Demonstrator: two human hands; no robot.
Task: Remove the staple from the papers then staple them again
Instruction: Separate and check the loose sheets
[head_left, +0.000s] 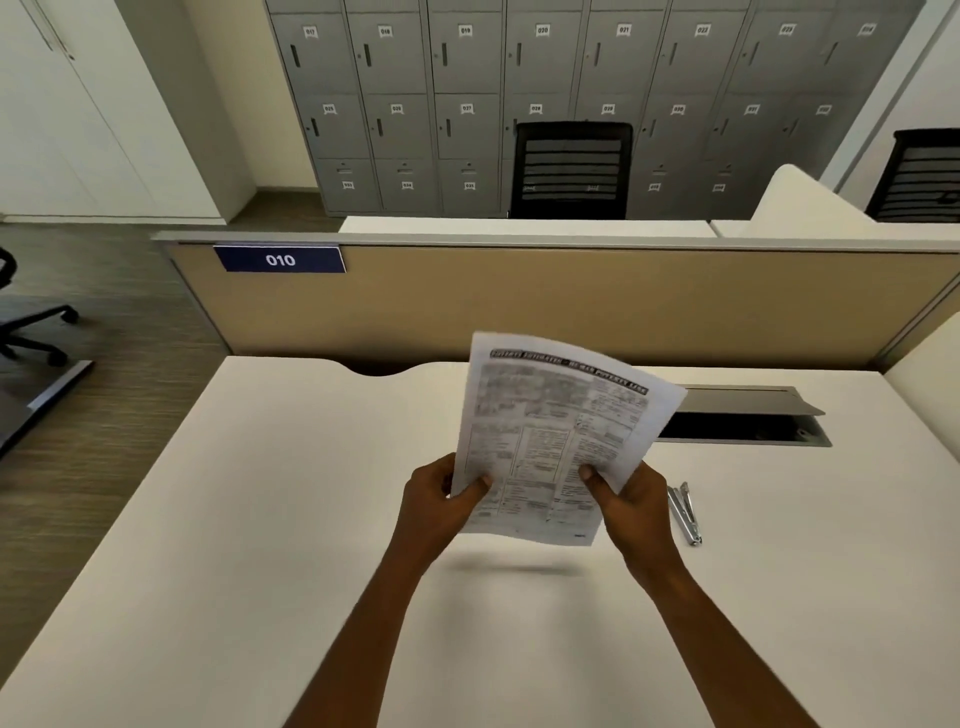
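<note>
A single wide-angle view looks from the person's head, forward and steeply down over the white flat-topped bench (260, 519), with both forearms reaching up from the bottom edge. The two grips sit near the frame's centre, fairly close to the lens. Beyond them the view takes in the tan partition panel (571, 301) and grey metal lockers (467, 104).
</note>
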